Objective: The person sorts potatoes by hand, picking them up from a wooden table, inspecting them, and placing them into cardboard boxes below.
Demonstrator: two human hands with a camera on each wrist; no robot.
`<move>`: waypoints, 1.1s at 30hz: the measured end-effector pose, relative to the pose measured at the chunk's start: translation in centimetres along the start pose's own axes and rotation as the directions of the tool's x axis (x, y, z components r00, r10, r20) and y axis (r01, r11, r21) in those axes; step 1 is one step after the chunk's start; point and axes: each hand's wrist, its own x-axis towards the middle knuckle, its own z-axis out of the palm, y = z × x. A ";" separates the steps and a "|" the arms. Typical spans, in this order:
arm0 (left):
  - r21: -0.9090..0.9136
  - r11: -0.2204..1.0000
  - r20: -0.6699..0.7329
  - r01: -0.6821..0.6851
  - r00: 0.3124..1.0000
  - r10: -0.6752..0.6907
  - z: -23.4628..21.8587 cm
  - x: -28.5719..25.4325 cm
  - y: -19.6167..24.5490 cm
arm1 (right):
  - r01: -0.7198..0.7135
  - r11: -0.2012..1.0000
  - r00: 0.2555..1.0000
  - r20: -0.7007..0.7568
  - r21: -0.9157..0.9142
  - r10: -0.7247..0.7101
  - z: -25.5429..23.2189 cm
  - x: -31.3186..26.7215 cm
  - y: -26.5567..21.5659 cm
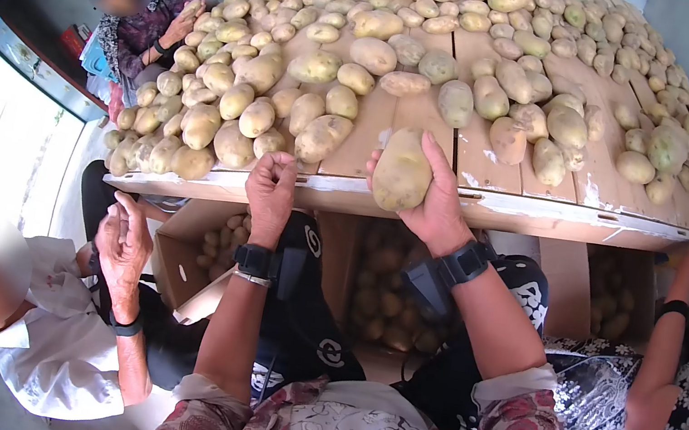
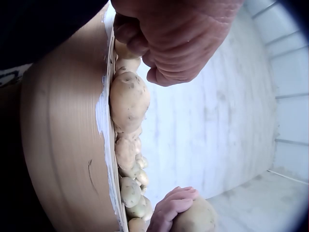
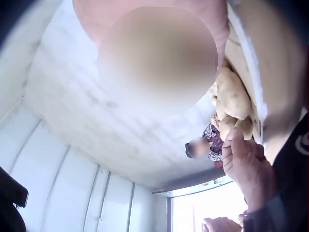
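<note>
In the head view, my right hand [image 1: 439,218] grips a large potato [image 1: 403,171] just above the table's front edge. The right wrist view shows the palm and fingers [image 3: 89,17] around a big blurred round shape. Left of it, my left hand [image 1: 271,199] is raised at the edge with its fingers curled in, and nothing shows in it. Seen from the left wrist, the curled left hand [image 2: 181,41] is beside potatoes [image 2: 129,100], while the right hand [image 2: 171,208] holds its potato [image 2: 195,217] lower down.
Many potatoes [image 1: 373,55] spread over the wooden tabletop [image 1: 493,206]. Below stand cardboard boxes [image 1: 184,247] with potatoes. One person [image 1: 54,348] sits at the left, another [image 1: 651,407] at the right, and a third [image 1: 142,32] is at the far left corner.
</note>
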 end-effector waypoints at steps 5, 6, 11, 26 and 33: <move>0.009 1.000 0.012 -0.006 1.000 0.006 -0.2 -0.2 0.4 | 0.074 0.996 0.997 -0.016 0.053 -0.073 0.1 0.4 0.3; -0.014 1.000 0.014 -0.004 1.000 0.004 -0.1 -0.2 0.4 | 0.114 0.993 0.993 -0.016 0.011 -0.114 0.2 0.5 0.2; -0.061 0.998 0.019 0.001 1.000 0.000 -0.2 -0.4 0.3 | 0.171 0.983 0.985 -0.002 -0.060 -0.172 -0.2 1.3 0.4; -0.042 0.999 0.024 0.012 1.000 -0.011 0.4 -0.8 0.8 | 0.250 0.331 0.842 0.035 -0.910 -0.539 -0.5 6.9 -2.1; 0.034 0.999 0.099 0.027 0.995 -0.031 0.8 -1.5 1.4 | 0.297 -0.384 0.569 0.485 -0.874 -0.665 -3.2 10.3 -0.9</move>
